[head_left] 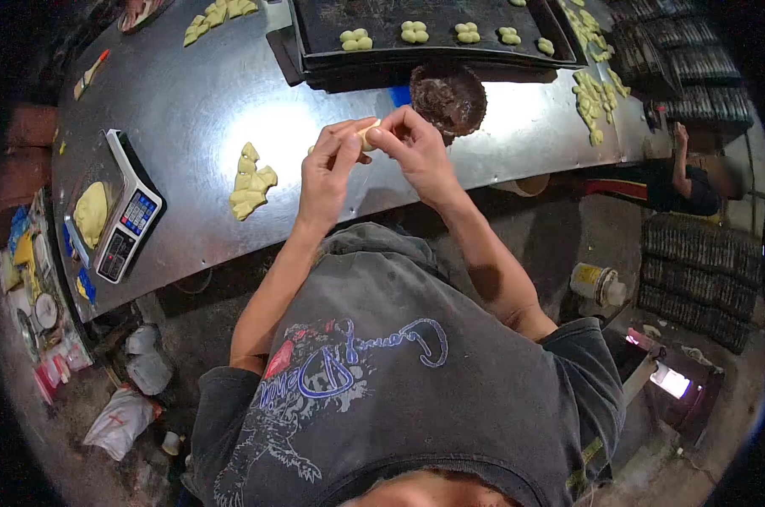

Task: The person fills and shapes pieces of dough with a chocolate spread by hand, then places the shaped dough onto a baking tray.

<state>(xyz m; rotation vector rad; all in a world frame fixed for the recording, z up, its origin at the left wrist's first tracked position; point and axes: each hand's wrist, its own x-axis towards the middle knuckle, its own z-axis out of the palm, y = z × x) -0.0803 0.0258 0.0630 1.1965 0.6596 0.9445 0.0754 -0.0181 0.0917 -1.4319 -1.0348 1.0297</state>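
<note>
A small piece of pale yellow dough (368, 133) is held between my two hands over the metal table. My left hand (330, 173) has its fingers curled round one side of it, with the thumb on top. From the other side, the thumb and fingers of my right hand (418, 156) pinch it. Part of the dough is hidden by the fingers. Beyond my right hand stands a dark brown bowl (448, 97) with a crusted inside. Left of my left hand lies a cluster of cut dough pieces (252, 184).
A large black baking tray (382, 19) with grouped dough balls stands at the back. A scale (129, 207) and a dough lump (91, 213) are at the left. More dough pieces (592, 100) lie right. Another person (691, 182) is at the far right.
</note>
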